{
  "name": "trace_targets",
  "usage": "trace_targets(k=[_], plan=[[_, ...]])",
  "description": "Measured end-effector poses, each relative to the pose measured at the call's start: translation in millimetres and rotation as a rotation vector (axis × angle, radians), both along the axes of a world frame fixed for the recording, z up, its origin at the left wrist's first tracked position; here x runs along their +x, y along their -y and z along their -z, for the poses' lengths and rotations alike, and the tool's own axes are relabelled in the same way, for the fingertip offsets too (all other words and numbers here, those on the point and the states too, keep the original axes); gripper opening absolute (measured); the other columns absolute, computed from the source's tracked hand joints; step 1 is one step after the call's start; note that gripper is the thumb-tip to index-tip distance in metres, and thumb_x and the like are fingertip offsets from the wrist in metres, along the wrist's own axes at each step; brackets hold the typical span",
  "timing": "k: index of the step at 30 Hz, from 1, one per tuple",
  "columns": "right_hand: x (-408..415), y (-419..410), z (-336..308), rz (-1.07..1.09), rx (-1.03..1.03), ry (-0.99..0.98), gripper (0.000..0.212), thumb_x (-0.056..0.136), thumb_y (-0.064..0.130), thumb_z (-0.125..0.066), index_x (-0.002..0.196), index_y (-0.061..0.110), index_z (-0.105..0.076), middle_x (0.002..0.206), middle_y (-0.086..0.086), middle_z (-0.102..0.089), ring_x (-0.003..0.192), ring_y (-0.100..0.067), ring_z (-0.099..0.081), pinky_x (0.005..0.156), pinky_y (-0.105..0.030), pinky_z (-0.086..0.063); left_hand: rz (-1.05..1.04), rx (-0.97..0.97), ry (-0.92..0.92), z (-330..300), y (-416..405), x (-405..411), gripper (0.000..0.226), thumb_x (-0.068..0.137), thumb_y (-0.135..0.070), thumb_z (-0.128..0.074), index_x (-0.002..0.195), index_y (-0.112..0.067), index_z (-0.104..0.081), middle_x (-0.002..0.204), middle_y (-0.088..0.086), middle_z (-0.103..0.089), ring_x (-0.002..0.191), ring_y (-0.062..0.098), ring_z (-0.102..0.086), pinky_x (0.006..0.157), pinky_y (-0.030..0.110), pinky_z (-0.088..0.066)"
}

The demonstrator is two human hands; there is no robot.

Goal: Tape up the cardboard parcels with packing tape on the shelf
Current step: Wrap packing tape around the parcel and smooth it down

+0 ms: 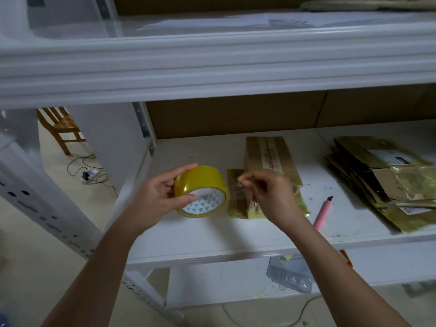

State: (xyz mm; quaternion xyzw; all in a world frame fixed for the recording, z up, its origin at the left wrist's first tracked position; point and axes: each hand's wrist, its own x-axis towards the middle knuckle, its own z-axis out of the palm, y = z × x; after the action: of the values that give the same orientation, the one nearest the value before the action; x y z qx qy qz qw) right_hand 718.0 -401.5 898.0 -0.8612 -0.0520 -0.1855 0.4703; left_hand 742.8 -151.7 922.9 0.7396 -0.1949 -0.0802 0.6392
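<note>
1. The roll of yellow-tinted packing tape on a white cardboard core printed with small triangles [201, 191] is held above the white shelf board [212, 234], towards its left end.
2. The roll is gripped by the left hand [162, 197]: the fingertips are curled over the top of the roll and the thumb is pressed against the lower rim of the core.
3. The right hand [266, 194] is held just to the right of the roll, with thumb and forefinger pinched together at a thin, clear free end of tape [243, 199]. The strip is partly blurred, and its join to the roll cannot be made out.
4. A small flat cardboard parcel wrapped in yellowish tape [238, 197] lies on the shelf board directly behind the right hand and is partly hidden by it.
5. A longer brown cardboard parcel with a pale strip bearing red print [269, 156] lies behind the small parcel, touching it or very nearly so.
6. A pink utility knife with a dark tip [324, 212] lies on the shelf board to the right of the right wrist.
7. A stack of flattened, tape-covered cardboard parcels with white labels [382, 180] rests at the right end of the shelf board, well apart from the hands.
8. A wooden chair [60, 126] and a white power strip with dark cables [90, 173] are seen on the floor to the left of the shelf unit.
</note>
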Motion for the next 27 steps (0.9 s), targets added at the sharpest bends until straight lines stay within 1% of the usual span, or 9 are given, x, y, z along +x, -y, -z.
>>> trace_targets(k=[2, 4, 6, 8, 10, 12, 16, 21, 27], plan=[[-5.8, 18.9, -3.4, 0.063, 0.004, 0.001, 0.023, 0.089, 0.009, -0.069, 0.107, 0.022, -0.073, 0.082, 0.007, -0.072, 0.064, -0.001, -0.063, 0.065, -0.025, -0.055, 0.038, 0.09, 0.017, -4.0, 7.4, 7.6, 0.058, 0.063, -0.033, -0.09, 0.113, -0.051, -0.067, 0.114, -0.001, -0.069, 0.104, 0.018, -0.067, 0.082, 0.028, -0.058], [-13.4, 44.1, -9.1, 0.136, 0.074, -0.035, 0.038, 0.088, 0.01, -0.07, 0.118, 0.03, -0.06, 0.072, 0.001, -0.068, 0.057, -0.012, -0.064, 0.057, -0.028, -0.055, 0.057, 0.298, 0.064, -7.9, 13.1, 14.1, 0.06, 0.056, -0.05, -0.089, 0.11, -0.058, -0.065, 0.119, -0.013, -0.064, 0.109, 0.012, -0.062, 0.083, 0.023, -0.055], [-21.5, 68.0, -13.2, 0.188, 0.157, -0.091, 0.045, 0.086, 0.012, -0.072, 0.118, 0.034, -0.049, 0.068, -0.004, -0.068, 0.057, -0.014, -0.065, 0.058, -0.029, -0.055, 0.059, 0.472, 0.11, -9.5, 24.4, 15.4, 0.055, 0.055, -0.051, -0.084, 0.105, -0.06, -0.064, 0.115, -0.022, -0.059, 0.106, 0.007, -0.057, 0.077, 0.013, -0.049], [-27.1, 83.8, -11.5, 0.241, 0.211, -0.112, 0.045, 0.085, 0.015, -0.074, 0.117, 0.032, -0.047, 0.066, 0.0, -0.068, 0.058, -0.012, -0.064, 0.063, -0.032, -0.053, 0.082, 0.506, 0.125, -11.3, 40.8, 14.4, 0.055, 0.055, -0.047, -0.08, 0.105, -0.059, -0.059, 0.108, -0.028, -0.055, 0.098, 0.0, -0.053, 0.071, 0.01, -0.044], [-28.5, 94.4, -8.0, 0.288, 0.29, -0.109, 0.04, 0.086, 0.014, -0.073, 0.117, 0.025, -0.049, 0.066, 0.0, -0.069, 0.057, -0.011, -0.062, 0.065, -0.036, -0.052, 0.107, 0.534, 0.174, -11.5, 56.8, 17.7, 0.055, 0.056, -0.049, -0.079, 0.106, -0.058, -0.058, 0.102, -0.028, -0.054, 0.092, -0.001, -0.052, 0.068, 0.009, -0.041], [-28.6, 103.7, -4.8, 0.326, 0.336, -0.118, 0.033, 0.088, 0.013, -0.071, 0.115, 0.019, -0.052, 0.069, -0.003, -0.07, 0.056, -0.011, -0.062, 0.068, -0.04, -0.053, 0.125, 0.59, 0.223, -9.0, 67.5, 25.6, 0.056, 0.056, -0.057, -0.077, 0.108, -0.061, -0.058, 0.098, -0.023, -0.055, 0.088, 0.003, -0.054, 0.068, 0.016, -0.043], [-24.7, 117.3, 0.8, 0.363, 0.383, -0.124, 0.029, 0.088, 0.012, -0.071, 0.113, 0.014, -0.056, 0.069, -0.002, -0.071, 0.054, -0.008, -0.06, 0.066, -0.033, -0.052, 0.145, 0.672, 0.278, -7.2, 83.3, 39.3, 0.056, 0.055, -0.067, -0.073, 0.108, -0.065, -0.057, 0.095, -0.014, -0.057, 0.086, 0.004, -0.054, 0.074, 0.032, -0.047], [-17.7, 124.2, 10.9, 0.357, 0.443, -0.161, 0.024, 0.089, 0.012, -0.07, 0.109, 0.015, -0.057, 0.069, -0.005, -0.071, 0.053, -0.009, -0.06, 0.063, -0.035, -0.051, 0.168, 0.716, 0.271, -5.0, 90.7, 49.3, 0.053, 0.047, -0.08, -0.067, 0.097, -0.072, -0.052, 0.092, -0.016, -0.058, 0.082, 0.003, -0.054, 0.068, 0.024, -0.044], [-6.2, 128.3, 35.4, 0.326, 0.531, -0.266, 0.022, 0.088, 0.011, -0.07, 0.108, 0.01, -0.059, 0.064, -0.004, -0.068, 0.054, -0.015, -0.057, 0.06, -0.035, -0.047, 0.163, 0.768, 0.15, 10.6, 99.8, 52.0, 0.065, 0.054, -0.06, -0.073, 0.117, -0.054, -0.058, 0.098, -0.016, -0.058, 0.087, 0.005, -0.054, 0.07, 0.024, -0.046]])
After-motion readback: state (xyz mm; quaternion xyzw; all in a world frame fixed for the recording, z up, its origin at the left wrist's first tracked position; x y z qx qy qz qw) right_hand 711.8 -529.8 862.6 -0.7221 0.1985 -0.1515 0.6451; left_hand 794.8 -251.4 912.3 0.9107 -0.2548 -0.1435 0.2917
